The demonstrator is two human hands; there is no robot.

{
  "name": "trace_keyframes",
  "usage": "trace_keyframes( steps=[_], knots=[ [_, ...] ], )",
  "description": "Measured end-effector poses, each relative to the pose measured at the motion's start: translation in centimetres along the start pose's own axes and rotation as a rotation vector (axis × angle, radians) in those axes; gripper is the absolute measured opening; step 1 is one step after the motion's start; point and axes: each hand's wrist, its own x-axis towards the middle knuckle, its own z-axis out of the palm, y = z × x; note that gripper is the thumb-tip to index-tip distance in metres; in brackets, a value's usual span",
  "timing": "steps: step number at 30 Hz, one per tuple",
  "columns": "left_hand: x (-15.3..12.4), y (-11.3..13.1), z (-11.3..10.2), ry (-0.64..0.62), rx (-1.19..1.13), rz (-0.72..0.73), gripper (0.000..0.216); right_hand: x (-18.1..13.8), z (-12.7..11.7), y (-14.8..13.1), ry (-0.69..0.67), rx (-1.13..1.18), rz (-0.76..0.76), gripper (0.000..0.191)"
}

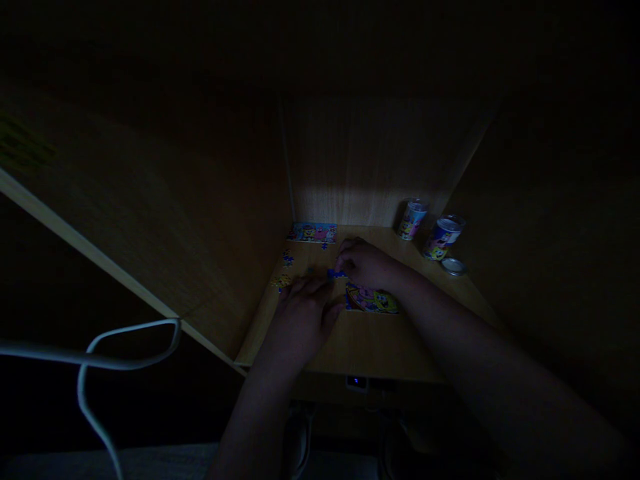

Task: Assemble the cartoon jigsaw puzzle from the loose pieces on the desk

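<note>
In dim light, my right hand (367, 261) reaches over the desk with its fingers curled and pinched at some joined blue jigsaw puzzle pieces (338, 274). My left hand (306, 303) lies low on the desk, fingers stretched out and thumb apart, its fingertips close to those same pieces. Just below the right wrist is a colourful cartoon puzzle section (371, 300), partly covered by my right arm. Loose yellow pieces (281, 281) lie left of my left hand, with a small group of blue pieces (288, 257) behind them.
A cartoon picture strip (313, 233) lies by the back panel, a single blue piece (325, 246) in front of it. Two printed cans (413, 220) (443, 238) stand at the back right beside a round lid (454, 267). A white cable (127, 364) loops at the left.
</note>
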Motion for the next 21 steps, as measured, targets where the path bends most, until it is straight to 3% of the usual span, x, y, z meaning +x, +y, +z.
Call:
trace_keyframes(
  steps=[21],
  knots=[
    [0.0,0.47,-0.15,-0.003,0.023,-0.02,0.036,-0.02,-0.07,-0.55,-0.006,0.032,-0.094,0.036]
  ],
)
